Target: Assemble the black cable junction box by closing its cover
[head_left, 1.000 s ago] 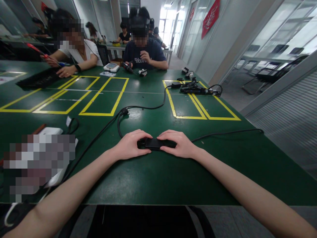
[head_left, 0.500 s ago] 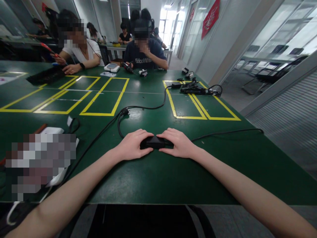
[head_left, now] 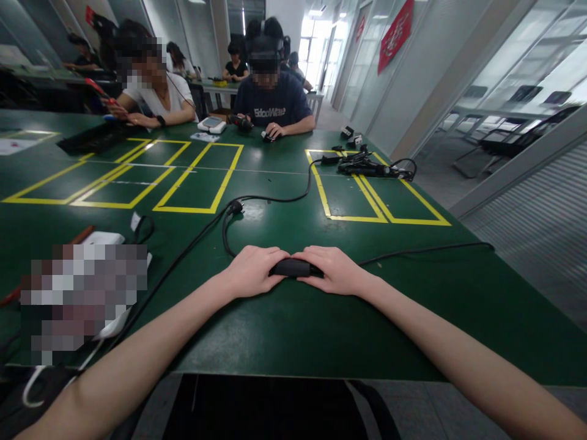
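Note:
A black power adapter (head_left: 293, 268) is held between both my hands, low over the green table (head_left: 293, 333) near its front middle. My left hand (head_left: 255, 272) grips its left end, fingers over the top and thumb along the near side. On the right end, my right hand (head_left: 334, 271) is closed in the same way. One black cord (head_left: 225, 235) curves from the left hand up to a plug (head_left: 235, 208). Another thin cord (head_left: 426, 249) runs from the right hand toward the table's right edge.
Yellow tape rectangles (head_left: 215, 183) mark the table. A pile of black adapters and cords (head_left: 364, 164) lies at the far right. Blurred-out items with a white cable (head_left: 34, 385) are at the left. Two people sit opposite, one beside a drill (head_left: 242, 122).
The adapter has been turned between my hands, showing a flatter, longer side now. The person opposite has lowered a hand from the face to a small white-and-black object.

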A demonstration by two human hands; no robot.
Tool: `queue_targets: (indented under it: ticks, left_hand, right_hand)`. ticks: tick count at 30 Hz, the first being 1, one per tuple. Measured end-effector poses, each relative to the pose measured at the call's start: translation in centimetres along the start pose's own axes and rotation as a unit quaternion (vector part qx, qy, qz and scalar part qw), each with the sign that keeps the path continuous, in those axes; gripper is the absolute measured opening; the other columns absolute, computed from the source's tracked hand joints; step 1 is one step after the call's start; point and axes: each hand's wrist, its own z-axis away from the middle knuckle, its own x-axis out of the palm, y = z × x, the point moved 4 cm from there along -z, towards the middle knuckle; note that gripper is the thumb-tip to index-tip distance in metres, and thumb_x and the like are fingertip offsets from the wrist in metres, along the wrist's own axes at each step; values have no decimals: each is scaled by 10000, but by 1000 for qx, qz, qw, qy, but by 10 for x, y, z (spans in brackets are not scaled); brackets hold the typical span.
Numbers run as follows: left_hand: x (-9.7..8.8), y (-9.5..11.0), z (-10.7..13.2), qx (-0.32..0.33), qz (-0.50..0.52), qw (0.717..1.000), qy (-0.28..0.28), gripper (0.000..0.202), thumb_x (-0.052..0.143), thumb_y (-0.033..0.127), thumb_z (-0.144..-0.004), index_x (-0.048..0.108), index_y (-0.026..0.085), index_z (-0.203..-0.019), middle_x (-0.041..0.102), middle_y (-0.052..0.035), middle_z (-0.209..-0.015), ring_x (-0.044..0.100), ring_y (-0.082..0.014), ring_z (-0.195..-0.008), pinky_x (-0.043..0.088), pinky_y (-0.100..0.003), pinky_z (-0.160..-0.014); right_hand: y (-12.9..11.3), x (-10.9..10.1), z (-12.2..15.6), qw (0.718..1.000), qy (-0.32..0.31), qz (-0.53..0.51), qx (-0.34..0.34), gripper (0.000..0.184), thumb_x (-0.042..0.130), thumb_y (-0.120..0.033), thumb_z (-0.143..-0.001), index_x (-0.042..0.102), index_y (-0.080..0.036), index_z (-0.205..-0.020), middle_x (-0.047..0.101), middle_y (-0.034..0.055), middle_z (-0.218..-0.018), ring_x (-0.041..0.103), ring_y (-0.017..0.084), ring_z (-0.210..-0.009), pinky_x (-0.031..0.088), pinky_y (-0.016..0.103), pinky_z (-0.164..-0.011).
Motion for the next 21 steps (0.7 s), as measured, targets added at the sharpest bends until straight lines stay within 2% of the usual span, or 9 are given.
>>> queue_targets:
  ticks: [5,11,15,19,21]
  left_hand:
    - [-1,1,1,1,5,1000,3,258,608,342,-951,684,216,-1163,762,-60,-1005,724,-244,-888,508,-298,-759]
    - [-4,6,1,20,3,1000,-15,185,601,363,-944,693,212,-999,762,-38,-902,714,-227,-798,428,-278,-649]
    - [-6,9,1,15,-2,1000,-22,202,592,384,-955,683,204,-942,746,-36,-833,698,-228,-742,379,-287,-616]
    - [-5,10,1,14,16,999,-25,209,590,392,-957,679,209,-908,727,-29,-794,686,-227,-716,390,-292,-627]
    - [-5,9,2,17,21,999,-25,226,577,400,-967,697,210,-949,743,-35,-828,697,-231,-739,402,-294,-635]
  right_hand:
    - [-2,-2,0,1000,-1,-3,-15,297,544,-360,-1029,649,-165,-1228,741,113,-985,698,239,-893,533,344,-779]
    - [-6,-3,1,1000,-10,-12,-9,267,546,-351,-1024,661,-172,-1186,766,107,-1008,722,239,-878,525,345,-773]
    - [-8,-4,1,1000,4,6,-13,342,603,-416,-998,649,-171,-1232,774,112,-1034,731,247,-899,523,347,-785]
    - [-9,-4,1,1000,8,12,-27,338,536,-439,-1044,663,-150,-1162,767,99,-938,719,233,-823,499,333,-730]
    - [-9,-4,1,999,9,23,-29,349,509,-443,-1056,666,-144,-1141,756,92,-892,703,225,-774,481,331,-703]
